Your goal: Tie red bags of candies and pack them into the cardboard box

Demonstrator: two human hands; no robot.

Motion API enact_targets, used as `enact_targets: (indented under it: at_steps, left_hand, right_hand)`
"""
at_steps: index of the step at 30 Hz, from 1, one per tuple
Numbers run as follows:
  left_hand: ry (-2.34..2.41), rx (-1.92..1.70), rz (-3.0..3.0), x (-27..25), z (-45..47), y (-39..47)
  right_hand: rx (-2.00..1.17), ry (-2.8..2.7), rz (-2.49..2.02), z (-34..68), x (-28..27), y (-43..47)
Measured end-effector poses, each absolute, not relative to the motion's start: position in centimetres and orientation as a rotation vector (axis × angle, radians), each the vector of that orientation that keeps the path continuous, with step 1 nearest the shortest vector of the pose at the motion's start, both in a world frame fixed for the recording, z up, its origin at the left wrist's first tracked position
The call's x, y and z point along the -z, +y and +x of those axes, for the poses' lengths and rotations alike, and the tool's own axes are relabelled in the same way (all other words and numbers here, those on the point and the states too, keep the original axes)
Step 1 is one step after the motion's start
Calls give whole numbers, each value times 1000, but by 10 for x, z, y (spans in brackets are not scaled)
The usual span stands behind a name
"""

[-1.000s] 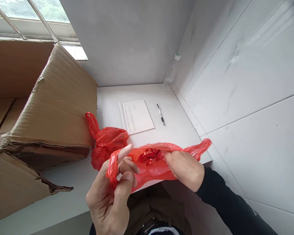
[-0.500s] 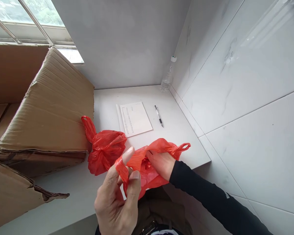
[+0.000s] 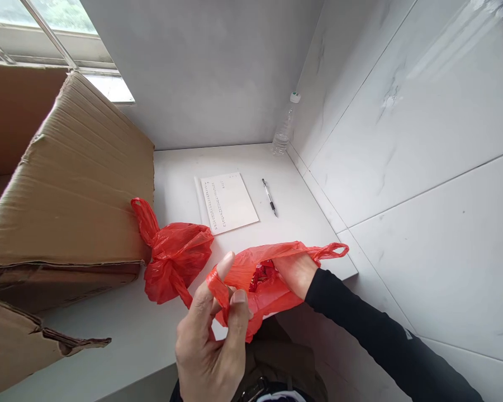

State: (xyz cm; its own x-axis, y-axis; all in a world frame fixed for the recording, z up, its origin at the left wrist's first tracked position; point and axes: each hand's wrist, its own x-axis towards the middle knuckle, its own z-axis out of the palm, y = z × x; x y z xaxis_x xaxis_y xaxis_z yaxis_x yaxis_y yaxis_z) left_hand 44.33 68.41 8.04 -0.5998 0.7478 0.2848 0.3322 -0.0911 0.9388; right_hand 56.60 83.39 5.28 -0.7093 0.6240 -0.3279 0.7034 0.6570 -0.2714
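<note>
- White worktop (image 3: 174,181): carries everything listed below.
- Large brown cardboard box (image 3: 96,190): along the worktop's left side, open; only bare cardboard shows inside.
- Open red plastic bag (image 3: 276,301): at the worktop's front edge, near the front right corner, its mouth spread; sorting through it appears to be under way and unfinished.
- Gathered red plastic bag (image 3: 180,245): beside the box's right wall, closed up, so seemingly finished with or untouched; its contents are hidden.
- Left hand (image 3: 213,329): fingers curled, gripping the open bag's left handle, looped round the index finger.
- Right hand (image 3: 295,271): wrist-deep inside the open bag; whether it grips anything cannot be told.
- White printed booklet (image 3: 229,202): mid-worktop.
- Clear plastic bottle (image 3: 282,134): upright at the back right corner.
- Slim black-and-clear pen (image 3: 269,197): right of the booklet.
- Shiny red wrapped pieces (image 3: 260,274): inside the open bag, just left of the right hand.
</note>
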Motion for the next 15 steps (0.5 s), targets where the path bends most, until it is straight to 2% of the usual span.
enact_targets:
  at_steps: [15]
  left_hand:
    - [1872,-1754,1143,-82,440,680]
  right_hand:
    - [476,2768,1040,575,-67,830]
